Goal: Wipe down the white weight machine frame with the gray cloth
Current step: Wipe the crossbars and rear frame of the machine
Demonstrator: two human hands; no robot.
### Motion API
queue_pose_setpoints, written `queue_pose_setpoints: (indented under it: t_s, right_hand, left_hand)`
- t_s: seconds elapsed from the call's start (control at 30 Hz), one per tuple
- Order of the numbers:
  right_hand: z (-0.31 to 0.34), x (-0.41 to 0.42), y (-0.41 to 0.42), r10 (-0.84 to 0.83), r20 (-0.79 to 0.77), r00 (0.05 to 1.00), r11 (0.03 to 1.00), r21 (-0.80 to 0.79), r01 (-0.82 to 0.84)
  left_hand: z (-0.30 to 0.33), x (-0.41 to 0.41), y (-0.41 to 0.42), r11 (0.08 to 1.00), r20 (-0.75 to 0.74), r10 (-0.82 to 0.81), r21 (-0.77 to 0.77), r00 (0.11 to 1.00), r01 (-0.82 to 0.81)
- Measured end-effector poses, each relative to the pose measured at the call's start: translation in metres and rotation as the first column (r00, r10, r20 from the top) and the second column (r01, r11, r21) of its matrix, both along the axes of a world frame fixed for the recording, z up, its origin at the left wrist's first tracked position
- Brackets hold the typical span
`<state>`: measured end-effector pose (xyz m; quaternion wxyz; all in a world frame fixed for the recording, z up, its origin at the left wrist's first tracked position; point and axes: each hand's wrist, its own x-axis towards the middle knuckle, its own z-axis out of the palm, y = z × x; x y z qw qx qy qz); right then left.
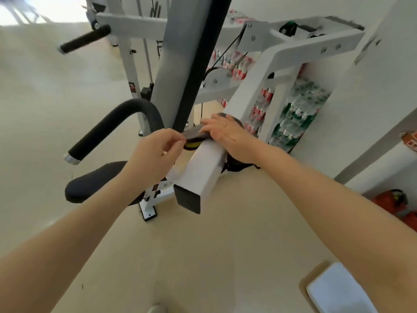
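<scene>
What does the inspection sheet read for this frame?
Surface: beige floor, bare where seen.
Job's things: gray cloth lies on the white beam.
Clutter: white box on the floor; red extinguishers by the wall.
Hands: right hand presses flat on the cloth; left hand pinches its edge with fingers.
Cables: black machine cable runs to a pulley.
Surroundings: bottle packs stacked behind; black seat.

The right hand point(228, 134) is pressing flat on the gray cloth point(196, 132) draped over the white frame beam point(203, 170), while the left hand point(155, 150), just beside it, is pinching the cloth's near edge.
</scene>
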<state>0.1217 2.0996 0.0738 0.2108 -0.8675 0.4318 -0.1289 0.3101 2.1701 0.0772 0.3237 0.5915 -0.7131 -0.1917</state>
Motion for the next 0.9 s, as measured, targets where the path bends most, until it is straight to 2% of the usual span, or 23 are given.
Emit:
queue_pose_setpoints:
  t_s: [0.1,0.17,0.27,0.33,0.37,0.4,0.47,0.53,0.6,0.7,0.77,0.8,0.83,0.9]
  right_hand:
    - [0.003,0.003,-0.001,-0.042,-0.094,0.995,0.998,-0.049,0.037]
    - [0.001,0.011,0.014,0.062,-0.077,0.995,0.998,0.013,-0.062]
    - [0.002,0.013,0.040,0.212,-0.006,0.977,0.955,0.213,-0.206]
    - [0.011,0.009,0.047,0.145,0.187,0.972,0.884,0.416,-0.211]
    - [0.016,0.006,0.047,0.074,0.260,0.963,0.864,0.465,-0.191]
    - [0.018,0.004,0.045,0.026,0.279,0.960,0.879,0.452,-0.155]
    - [0.018,0.003,0.044,0.009,0.222,0.975,0.926,0.366,-0.092]
    - [0.015,0.008,0.047,0.044,0.171,0.984,0.932,0.347,-0.102]
    - [0.012,0.011,0.049,0.030,0.206,0.978,0.930,0.352,-0.103]
    - [0.010,0.009,0.045,-0.116,0.308,0.944,0.960,0.280,0.027]
    - [0.004,0.005,0.041,-0.238,0.252,0.938,0.971,0.035,0.237]
    - [-0.001,0.003,0.040,-0.331,0.256,0.908,0.932,-0.061,0.357]
    - [-0.005,0.001,0.041,-0.438,0.298,0.848,0.879,-0.057,0.474]
    - [-0.014,-0.003,0.046,-0.641,0.369,0.673,0.763,0.203,0.614]
  left_hand:
    - [-0.004,-0.004,0.014,0.975,0.031,-0.069,0.213,0.997,0.061]
    - [-0.008,-0.005,0.021,0.968,0.034,-0.089,0.238,0.995,0.078]
    - [-0.009,-0.003,0.028,0.982,0.056,-0.062,0.181,0.996,0.051]
    - [-0.011,-0.001,0.030,0.992,0.119,-0.013,0.126,0.993,-0.002]
    - [-0.011,0.000,0.030,0.996,0.141,0.007,0.087,0.990,-0.019]
    - [-0.011,0.000,0.030,0.999,0.146,0.013,0.043,0.989,-0.020]
    - [-0.011,0.001,0.030,0.997,0.171,-0.036,-0.061,0.985,0.047]
    - [-0.011,-0.001,0.026,0.974,0.292,-0.124,-0.148,0.948,0.173]
    - [-0.008,-0.003,0.019,0.937,0.418,-0.169,-0.213,0.893,0.277]
    - [-0.005,-0.004,0.007,0.894,0.544,-0.180,-0.257,0.820,0.367]
    - [-0.008,-0.003,0.000,0.893,0.569,-0.162,-0.263,0.807,0.364]
    - [-0.010,-0.003,-0.003,0.898,0.553,-0.161,-0.262,0.818,0.354]
    - [-0.011,-0.002,-0.005,0.905,0.518,-0.160,-0.262,0.840,0.335]
    - [-0.011,-0.005,-0.012,0.935,0.433,-0.161,-0.222,0.887,0.278]
